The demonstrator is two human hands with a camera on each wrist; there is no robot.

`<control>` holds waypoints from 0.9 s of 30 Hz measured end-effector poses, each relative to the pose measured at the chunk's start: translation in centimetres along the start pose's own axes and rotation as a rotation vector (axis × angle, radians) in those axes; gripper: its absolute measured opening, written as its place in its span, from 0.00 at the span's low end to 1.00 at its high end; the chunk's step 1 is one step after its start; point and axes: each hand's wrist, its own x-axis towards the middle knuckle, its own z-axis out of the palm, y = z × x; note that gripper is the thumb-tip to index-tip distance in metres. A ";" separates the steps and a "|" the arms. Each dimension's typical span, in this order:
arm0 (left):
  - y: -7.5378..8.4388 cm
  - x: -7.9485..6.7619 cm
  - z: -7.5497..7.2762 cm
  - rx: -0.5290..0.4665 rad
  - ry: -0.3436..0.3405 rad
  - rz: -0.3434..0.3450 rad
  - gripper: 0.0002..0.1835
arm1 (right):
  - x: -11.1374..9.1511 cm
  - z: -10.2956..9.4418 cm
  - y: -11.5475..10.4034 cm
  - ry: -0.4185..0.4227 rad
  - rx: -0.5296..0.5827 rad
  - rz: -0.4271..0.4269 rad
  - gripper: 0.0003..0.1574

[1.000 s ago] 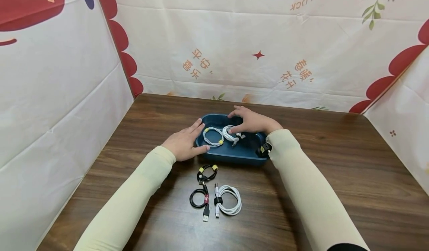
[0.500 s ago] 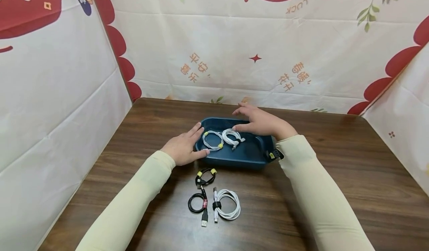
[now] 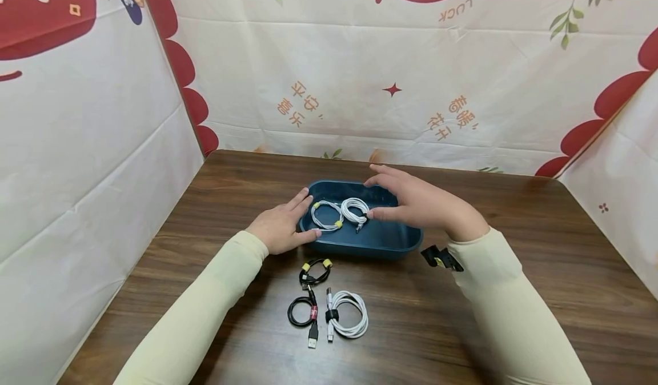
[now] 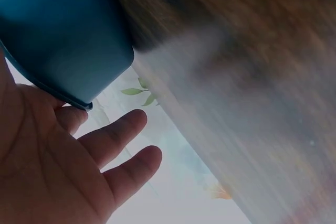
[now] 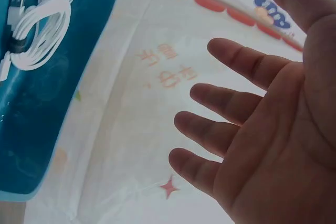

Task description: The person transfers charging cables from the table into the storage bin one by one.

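A blue plastic bin stands on the table with two coiled white cables in it. One coil has yellow ties and lies at the left; the other white coil, with a black strap, lies beside it. My left hand rests against the bin's left end, thumb along the front rim, fingers spread toward the back. In the left wrist view its palm is at the bin's outer wall. My right hand hovers over the bin's right part, fingers apart and holding nothing; the right wrist view shows its bare palm.
In front of the bin lie a black cable coil with yellow ties, a black USB cable with a red tie and a white cable coil with a black strap. A printed cloth hangs behind the wooden table.
My right hand has drawn back to the right from above the white coils, uncovering more of the bin. The left hand keeps its place at the bin's left end.
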 end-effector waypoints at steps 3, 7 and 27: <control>0.0 0.0 0.1 0.005 0.000 0.005 0.48 | -0.7 0.5 -0.7 0.009 -0.013 -0.017 0.42; -0.2 0.0 0.1 -0.001 0.001 0.008 0.48 | -1.6 1.8 -1.1 0.034 -0.013 -0.062 0.39; -0.2 -0.2 0.0 -0.009 0.013 0.028 0.48 | -5.9 7.2 -2.1 0.140 -0.137 -0.281 0.23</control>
